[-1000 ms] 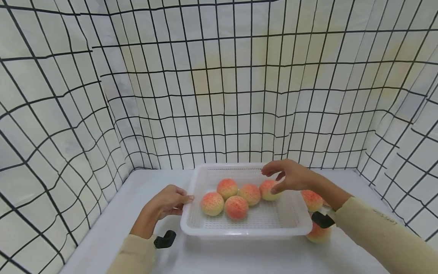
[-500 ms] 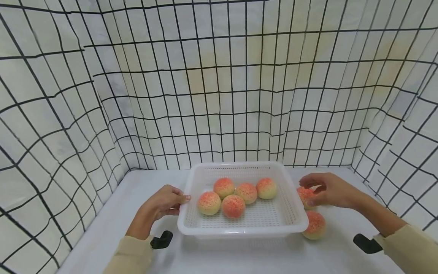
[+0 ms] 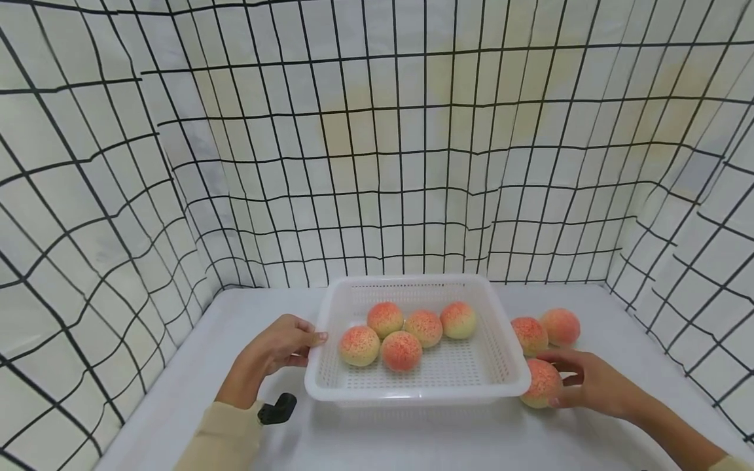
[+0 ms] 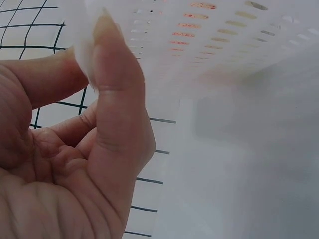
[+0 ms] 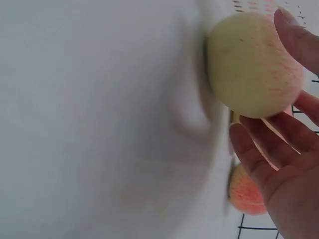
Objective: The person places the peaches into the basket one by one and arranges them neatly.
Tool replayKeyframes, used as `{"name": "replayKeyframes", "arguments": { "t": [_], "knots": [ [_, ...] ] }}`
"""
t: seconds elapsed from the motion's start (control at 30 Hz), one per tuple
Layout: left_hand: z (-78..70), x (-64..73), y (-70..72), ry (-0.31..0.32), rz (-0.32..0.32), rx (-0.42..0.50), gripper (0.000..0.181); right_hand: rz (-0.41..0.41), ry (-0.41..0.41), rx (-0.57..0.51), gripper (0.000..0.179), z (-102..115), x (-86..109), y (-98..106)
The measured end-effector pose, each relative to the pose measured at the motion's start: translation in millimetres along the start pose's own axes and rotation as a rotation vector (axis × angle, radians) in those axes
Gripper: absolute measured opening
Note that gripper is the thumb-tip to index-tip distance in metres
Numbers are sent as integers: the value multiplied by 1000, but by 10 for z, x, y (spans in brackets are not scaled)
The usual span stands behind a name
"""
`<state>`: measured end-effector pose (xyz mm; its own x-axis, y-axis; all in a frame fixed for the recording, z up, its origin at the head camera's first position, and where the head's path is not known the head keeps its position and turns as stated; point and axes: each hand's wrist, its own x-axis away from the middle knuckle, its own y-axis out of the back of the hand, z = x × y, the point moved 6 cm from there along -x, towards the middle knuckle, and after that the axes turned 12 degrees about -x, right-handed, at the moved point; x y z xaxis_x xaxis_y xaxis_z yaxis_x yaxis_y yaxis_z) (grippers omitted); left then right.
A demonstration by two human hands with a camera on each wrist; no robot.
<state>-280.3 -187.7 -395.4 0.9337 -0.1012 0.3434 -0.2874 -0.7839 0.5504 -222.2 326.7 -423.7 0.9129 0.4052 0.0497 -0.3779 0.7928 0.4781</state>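
Note:
A white perforated plastic basket [image 3: 412, 396] with several red-and-yellow peaches [image 3: 402, 351] inside sits mid-table in the head view. My left hand [image 3: 283, 347] pinches its left rim between thumb and fingers; the left wrist view shows the thumb [image 4: 119, 84] against the basket wall. Beside the basket's right side, a peach [image 3: 538, 384] lies on the table, and my right hand [image 3: 595, 383] has thumb and fingers round it. In the right wrist view this peach [image 5: 249, 64] sits between the thumb and the other fingers, its pale yellow side showing.
Two more peaches, one nearer the basket [image 3: 528, 335] and one farther right [image 3: 561, 326], lie behind my right hand. White walls with a black grid [image 3: 412, 163] rise at the back and both sides of the white table [image 3: 459, 438].
My right hand has gone from above the basket out to the right, then down and forward to the near loose peach. The left hand stays on the rim.

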Motion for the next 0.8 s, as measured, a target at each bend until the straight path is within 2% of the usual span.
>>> {"name": "replayKeyframes", "arguments": {
  "t": [0.1, 0.2, 0.33, 0.63, 0.8],
  "knots": [
    [-7, -13, 4, 0, -2, -6, 28, -31, -10, -39, 74, -70, 22, -77],
    [-10, -24, -1, 6, -5, -8, 27, -76, -31, -33, 76, -94, 21, -108],
    [-13, -27, -15, 14, -4, -11, 25, -104, 5, 31, 75, -62, 10, -100],
    [-12, -13, -23, 24, -5, -25, 25, -105, 108, 76, 69, 9, 49, -13],
    [4, -8, -8, 33, -9, -24, 25, -90, 89, 91, 72, 67, 53, 52]
  ]
}}
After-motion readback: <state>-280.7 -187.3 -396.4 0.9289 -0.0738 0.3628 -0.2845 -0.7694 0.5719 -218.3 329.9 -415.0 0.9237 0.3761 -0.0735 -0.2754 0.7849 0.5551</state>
